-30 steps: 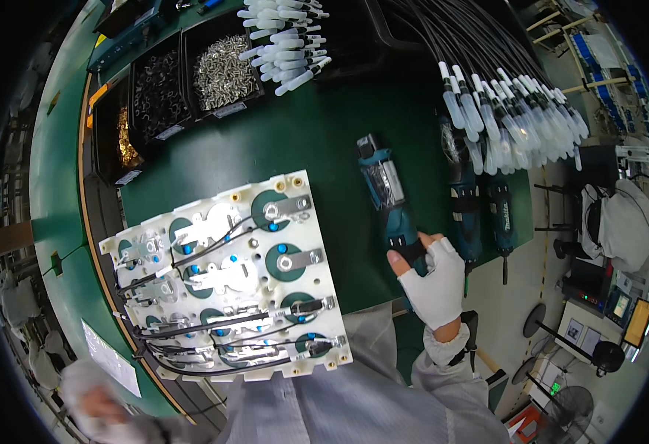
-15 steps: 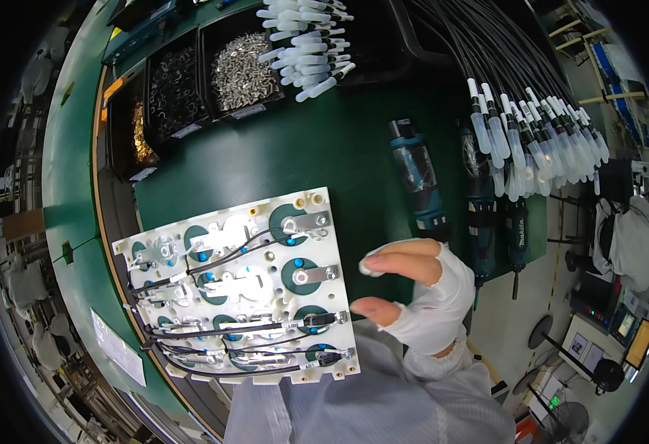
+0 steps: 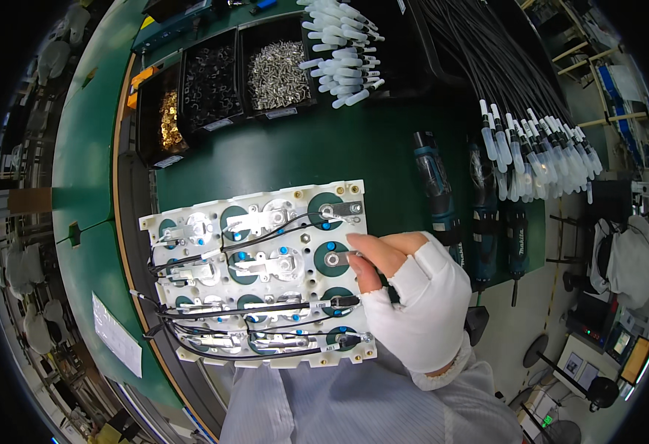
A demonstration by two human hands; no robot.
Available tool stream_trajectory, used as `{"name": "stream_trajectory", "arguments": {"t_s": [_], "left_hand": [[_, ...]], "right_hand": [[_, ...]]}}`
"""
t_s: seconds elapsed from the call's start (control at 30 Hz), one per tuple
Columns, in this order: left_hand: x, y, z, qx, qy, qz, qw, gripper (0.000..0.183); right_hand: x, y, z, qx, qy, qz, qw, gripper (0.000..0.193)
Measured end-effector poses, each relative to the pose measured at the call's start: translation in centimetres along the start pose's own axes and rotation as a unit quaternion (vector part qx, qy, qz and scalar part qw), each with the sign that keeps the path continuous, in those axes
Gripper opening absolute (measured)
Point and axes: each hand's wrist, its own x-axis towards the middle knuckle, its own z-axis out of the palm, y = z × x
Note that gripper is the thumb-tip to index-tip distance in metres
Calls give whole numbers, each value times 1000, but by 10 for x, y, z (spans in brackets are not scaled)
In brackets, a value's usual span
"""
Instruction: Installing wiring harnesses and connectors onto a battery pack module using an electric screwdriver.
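Observation:
My right hand [image 3: 417,300], in a white glove with bare thumb and fingertips, is at the right edge of a white plastic board [image 3: 310,280]. Its thumb and index finger pinch together over the outer end of a short metal strip [image 3: 335,259], hiding that end; whether they grip the strip or a small part on it I cannot make out. The board carries metal plates, blue dots and round green openings. Black cables [image 3: 265,311] with ring ends run across it to the left. My left hand is not in view.
Black bins behind the board hold silver screws [image 3: 280,74], black clips [image 3: 210,85] and brass-coloured parts [image 3: 169,122]. Teal power screwdrivers [image 3: 435,177] lie at the right. Bundles of black cables with translucent caps [image 3: 539,152] hang at the far right; more caps [image 3: 347,55] are at the back.
My right hand has moved left and up onto the metal strip, and its spread thumb and finger have closed there. The whole scene has shifted slightly right in view.

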Motion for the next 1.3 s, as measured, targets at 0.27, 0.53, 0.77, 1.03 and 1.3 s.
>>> {"name": "stream_trajectory", "arguments": {"t_s": [0.27,0.53,0.77,1.03,1.3], "left_hand": [[-15,-4,1,-20,7,4,1000,40],[-27,-11,0,-35,11,1,999,40],[-33,-17,-3,-44,18,-3,999,41],[-34,-28,-16,-44,32,-6,999,41],[-35,-36,-30,-39,47,-2,998,42]], "right_hand": [[-5,-9,4,-63,44,-3,997,23],[-11,-18,12,-48,81,78,993,14],[-11,-20,13,-85,71,13,994,16],[-17,-12,22,-46,109,58,991,10],[-13,-22,10,33,45,165,985,15]]}}
